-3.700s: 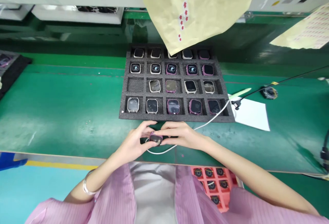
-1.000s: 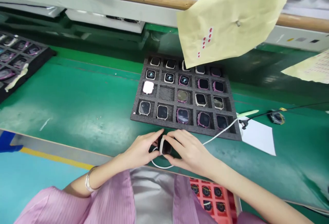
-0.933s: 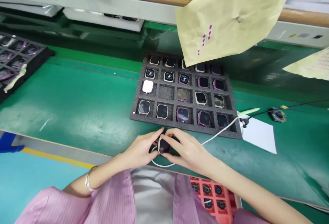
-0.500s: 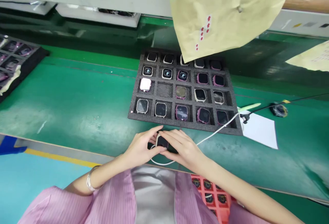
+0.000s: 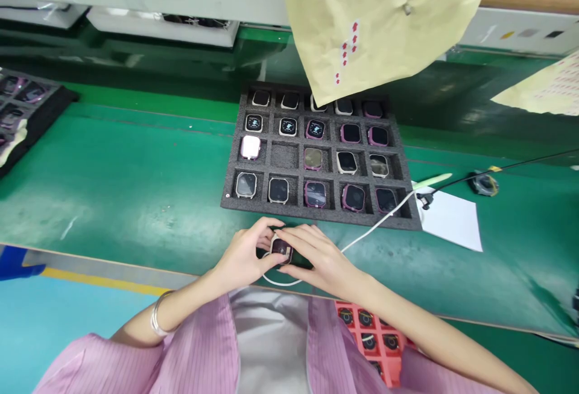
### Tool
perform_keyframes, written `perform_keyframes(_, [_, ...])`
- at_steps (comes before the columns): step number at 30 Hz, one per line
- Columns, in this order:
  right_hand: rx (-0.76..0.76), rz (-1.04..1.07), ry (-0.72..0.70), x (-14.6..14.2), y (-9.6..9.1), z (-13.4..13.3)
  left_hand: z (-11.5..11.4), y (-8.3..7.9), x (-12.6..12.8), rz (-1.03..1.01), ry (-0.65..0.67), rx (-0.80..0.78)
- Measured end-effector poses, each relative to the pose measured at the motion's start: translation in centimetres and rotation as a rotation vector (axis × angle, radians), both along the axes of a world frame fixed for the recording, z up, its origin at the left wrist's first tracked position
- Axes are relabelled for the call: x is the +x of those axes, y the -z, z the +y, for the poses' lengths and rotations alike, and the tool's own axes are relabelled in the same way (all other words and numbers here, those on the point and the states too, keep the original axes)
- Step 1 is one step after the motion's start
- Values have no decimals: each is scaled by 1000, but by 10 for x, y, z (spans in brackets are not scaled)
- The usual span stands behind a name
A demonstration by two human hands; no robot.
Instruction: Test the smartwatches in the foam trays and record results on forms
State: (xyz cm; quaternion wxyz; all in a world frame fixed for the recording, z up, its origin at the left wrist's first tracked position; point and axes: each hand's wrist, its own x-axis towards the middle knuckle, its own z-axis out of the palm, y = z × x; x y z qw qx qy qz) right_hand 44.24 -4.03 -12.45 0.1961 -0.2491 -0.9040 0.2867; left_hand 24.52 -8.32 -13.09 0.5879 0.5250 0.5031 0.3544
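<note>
Near the table's front edge, a smartwatch (image 5: 281, 248) with a pale case and dark screen is held between my two hands. My left hand (image 5: 244, 256) is closed on its left side, the thumb along the lower edge. My right hand (image 5: 328, 261) rests its fingertips on the upper right part of the watch, with the thumb lower down. A white cable (image 5: 362, 236) runs from the right and loops below the watch; its end is hidden by my hands. Just beyond lies a dark foam tray (image 5: 265, 206) with several smartwatches in its compartments.
Yellow paper (image 5: 375, 32) hangs over the tray's far edge. Right of the tray are a white sheet (image 5: 452, 219), a green pen-like stick (image 5: 434, 181) and a coiled dark item (image 5: 484, 184). Another foam tray (image 5: 49, 113) stands far left. A red tray (image 5: 380, 352) sits below the table edge.
The view has shifted slightly. The watch screen, plain dark before, now shows a brownish reflection with a small bright patch. Both hands stay on the watch.
</note>
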Motion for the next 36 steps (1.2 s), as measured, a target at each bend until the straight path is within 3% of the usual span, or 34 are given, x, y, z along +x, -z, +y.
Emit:
perform_keyframes(4, [-20,-1,23,-1,1,-2,-1,1,-1,15,7,10])
perform_keyframes(10, [-279,150,-48,9,-1,13,0,0,-4,-38,53,-11])
perform_keyframes(12, [-279,163,-96,12,-2,20,1,-2,-7,-59,98,-7])
perform_keyframes(14, [-175,129,-157,12,-2,26,3,-4,-10,-66,149,12])
perform_keyframes(20, [361,-37,-279,-1,5,34,3,-5,-15,-40,241,49])
perform_keyframes(24, [472,-27,-267,-2,8,37,3,-4,-14,-31,228,50])
perform_keyframes(27, [407,-20,-247,2,4,37,1,-3,-11,-21,174,45])
perform_keyframes(32, [154,-49,-202,5,-4,23,-3,0,-5,4,63,44])
perform_keyframes(36, [110,-99,-47,-1,0,5,-4,1,-4,17,65,67])
